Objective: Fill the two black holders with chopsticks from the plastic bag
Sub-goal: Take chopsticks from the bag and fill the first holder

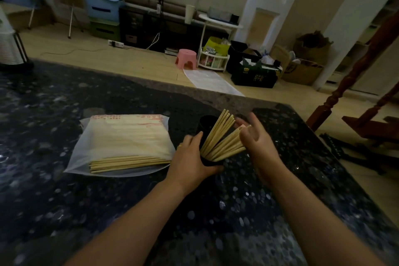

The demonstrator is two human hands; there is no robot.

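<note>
A black holder (210,161) stands on the dark speckled table, with several wooden chopsticks (222,138) fanned out of it and leaning away from me. My left hand (192,157) grips this holder around its left side. My right hand (257,138) is beside the chopsticks on the right, fingers loosely spread, touching their upper ends. A second black holder (206,124) sits just behind, mostly hidden by the chopsticks. The plastic bag (121,144) lies flat to the left, full of chopsticks, with their ends showing at its near opening.
The dark speckled table (86,211) fills the foreground; its far edge runs behind the holders. Beyond it on the floor are a pink stool (186,58), a white shelf rack (213,58) and boxes. A wooden post (354,75) rises at the right.
</note>
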